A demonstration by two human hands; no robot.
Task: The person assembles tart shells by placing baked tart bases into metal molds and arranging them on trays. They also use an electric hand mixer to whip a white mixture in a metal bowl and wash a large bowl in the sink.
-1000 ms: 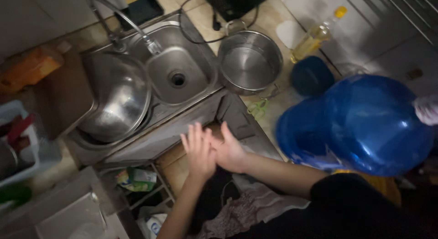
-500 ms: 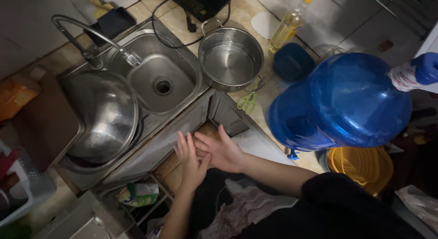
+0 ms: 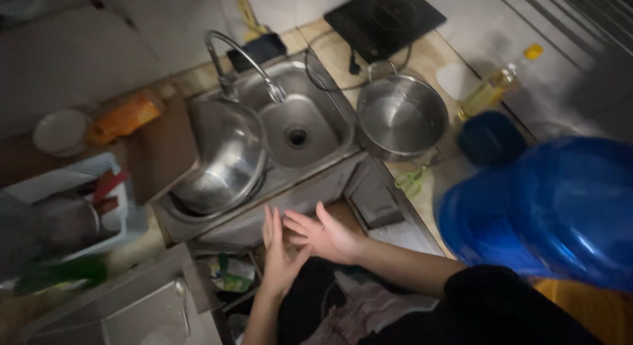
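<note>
My left hand (image 3: 278, 258) and my right hand (image 3: 324, 234) are held together just below the front edge of a steel sink (image 3: 310, 135). Fingers on both hands are spread and the palms touch at the heel; neither holds anything. A large steel bowl (image 3: 224, 159) leans in the left part of the sink, under the curved tap (image 3: 239, 61). An empty steel pot (image 3: 401, 118) stands on the counter to the right of the sink.
A big blue water jug (image 3: 554, 206) lies at the right. Behind the pot are a black hob (image 3: 386, 19), an oil bottle (image 3: 491, 88) and a dark blue bowl (image 3: 489, 137). A dish rack (image 3: 72, 200) with utensils stands at the left. Cloth lies by my lap.
The camera view has swung, so the sink sits more to the centre. My hands stay together by the sink's front edge, their fingers shifting against each other.
</note>
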